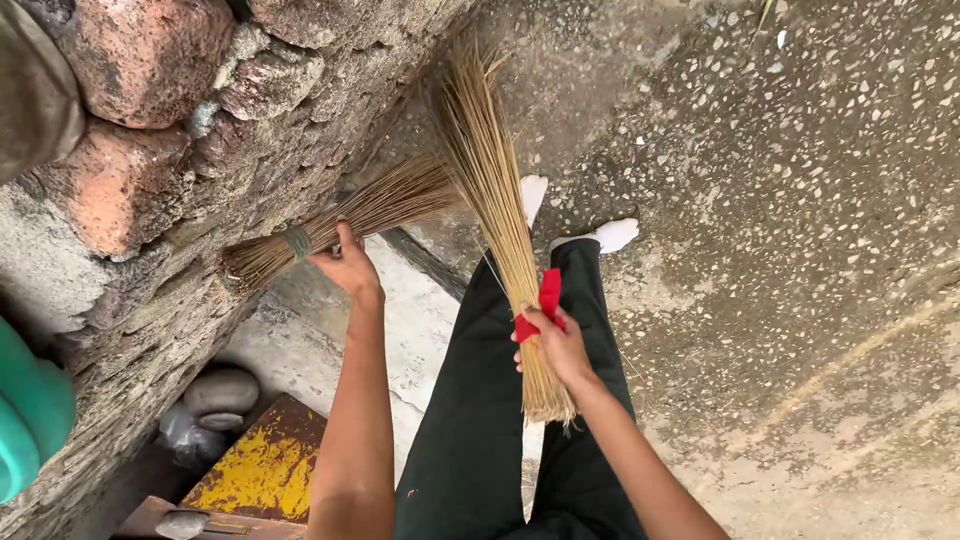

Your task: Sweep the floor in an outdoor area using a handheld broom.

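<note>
My left hand (347, 262) grips a stick broom (330, 225) bound with a greenish band, held sideways against the stone wall (150, 170), its bristles fanning to the right. My right hand (553, 342) grips a second stick broom (495, 190) at its red binding (548, 296); its bristles point up and away toward the ground, the cut butt end below my wrist. The two brooms' bristle ends cross near the wall. My legs in black trousers (480, 420) and white footwear (612, 235) show beneath.
A speckled concrete floor (800, 250) spreads to the right. A yellow-painted worn wooden box (265, 465) and grey stones (222, 392) lie at the wall's foot. A teal container (30, 420) sits at the left edge.
</note>
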